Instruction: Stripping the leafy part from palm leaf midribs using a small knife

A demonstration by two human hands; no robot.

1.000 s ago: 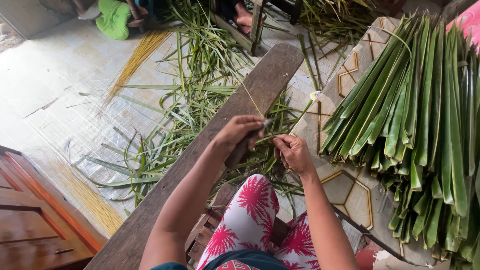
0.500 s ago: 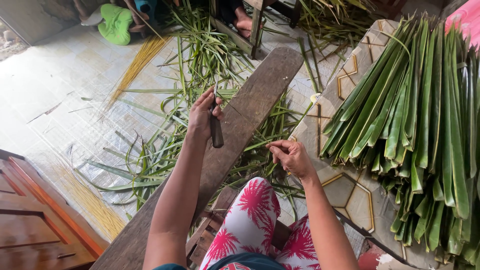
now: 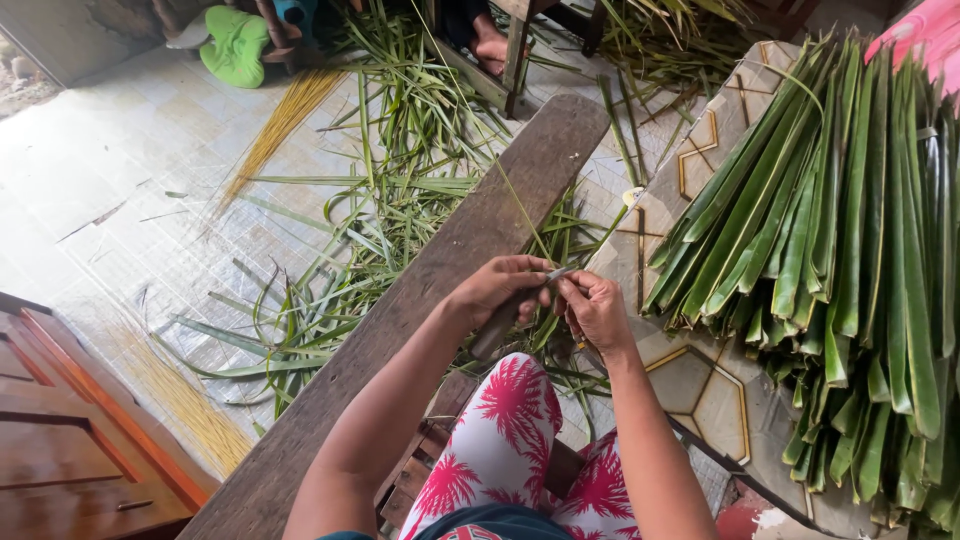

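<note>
I am gripping a small dark-handled knife point(image 3: 505, 318) in my left hand point(image 3: 497, 288), its blade meeting the thin pale-green leaf midrib point(image 3: 520, 215) that my right hand point(image 3: 597, 308) is pinching between closed fingertips, just over the long weathered wooden plank point(image 3: 420, 300). The rib is running up and away from my hands; I judge it light, springy and easily snapped, best pinched close to the blade. The blade's edge and the rib's lower end are hiding between my fingers.

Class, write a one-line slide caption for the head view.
Left hand with knife meets right hand on a leaf rib, beside stacked green leaves.
</note>
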